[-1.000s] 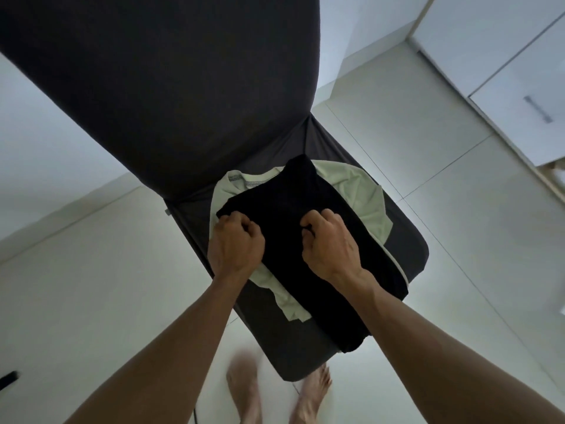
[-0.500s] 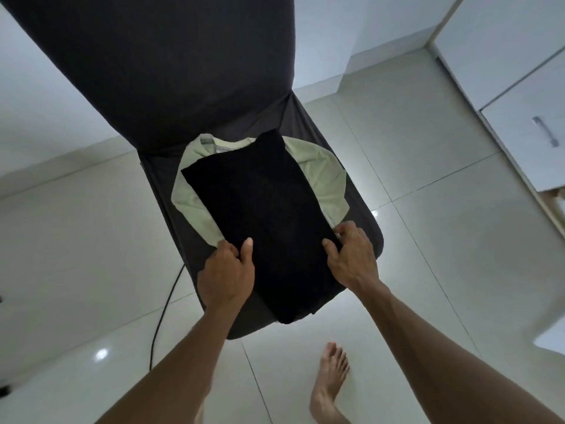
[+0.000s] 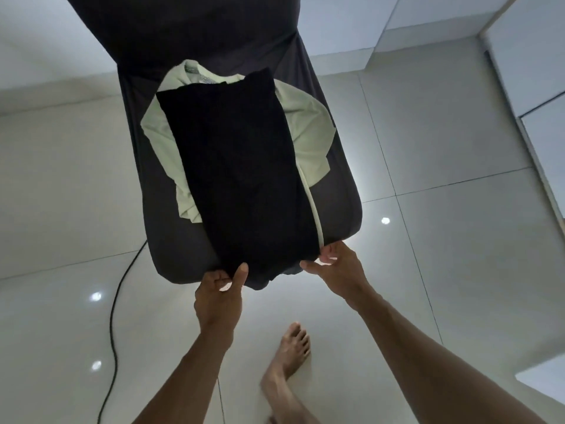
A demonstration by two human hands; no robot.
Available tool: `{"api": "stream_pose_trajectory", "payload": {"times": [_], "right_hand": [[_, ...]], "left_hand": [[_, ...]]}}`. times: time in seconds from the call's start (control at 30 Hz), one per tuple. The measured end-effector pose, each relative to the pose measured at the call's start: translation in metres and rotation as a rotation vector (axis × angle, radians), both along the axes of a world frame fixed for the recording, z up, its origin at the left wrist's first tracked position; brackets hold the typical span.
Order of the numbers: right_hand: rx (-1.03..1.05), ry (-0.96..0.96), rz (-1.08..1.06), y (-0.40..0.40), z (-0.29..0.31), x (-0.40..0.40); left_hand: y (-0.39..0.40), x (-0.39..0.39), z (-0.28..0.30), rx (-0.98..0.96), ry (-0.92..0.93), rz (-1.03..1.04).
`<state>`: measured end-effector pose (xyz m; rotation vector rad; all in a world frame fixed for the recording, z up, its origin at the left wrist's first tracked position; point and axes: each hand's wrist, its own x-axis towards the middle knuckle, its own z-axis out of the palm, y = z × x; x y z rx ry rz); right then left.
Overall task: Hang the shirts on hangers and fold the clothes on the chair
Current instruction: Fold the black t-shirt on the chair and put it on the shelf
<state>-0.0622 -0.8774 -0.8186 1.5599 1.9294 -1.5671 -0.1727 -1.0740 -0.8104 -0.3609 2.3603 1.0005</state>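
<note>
A black garment (image 3: 238, 175) lies folded into a long strip on the seat of the dark chair (image 3: 171, 237), its near end hanging over the seat's front edge. Under it lies a pale green garment (image 3: 308, 136), showing on both sides. My left hand (image 3: 218, 296) pinches the black garment's near left corner, thumb on top. At the near right corner my right hand (image 3: 339, 267) pinches the hem with its fingertips.
The chair's tall dark backrest (image 3: 189, 26) rises at the top. A black cable (image 3: 114, 316) runs across the glossy tiled floor on the left. My bare foot (image 3: 284, 365) stands below the chair. White cabinet doors (image 3: 532, 62) line the right side.
Both hands slid down the black garment from its middle to its near end and now pinch its corners at the seat's front edge. The camera view pulled back from the chair.
</note>
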Motion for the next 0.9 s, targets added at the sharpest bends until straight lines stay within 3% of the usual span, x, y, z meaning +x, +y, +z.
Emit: {"api": "stream_pose_trajectory", "payload": {"times": [0.13, 0.37, 0.53, 0.7, 0.9], "right_hand": [[-0.226, 0.047, -0.042, 0.001, -0.037, 0.008], [-0.278, 0.173, 0.055, -0.008, -0.076, 0.014], [-0.297, 0.229, 0.079, -0.018, -0.095, 0.036], [-0.328, 0.261, 0.042, -0.024, -0.105, 0.075], [-0.399, 0.258, 0.084, -0.042, -0.081, 0.124]], "left_hand": [[-0.017, 0.015, -0.036, 0.163, -0.077, 0.001], [-0.020, 0.033, -0.067, 0.337, -0.094, -0.097], [-0.034, 0.061, -0.089, 0.317, -0.015, -0.211], [-0.041, 0.089, -0.091, 0.307, 0.075, -0.174], [-0.057, 0.131, -0.074, 0.348, -0.096, -0.153]]}}
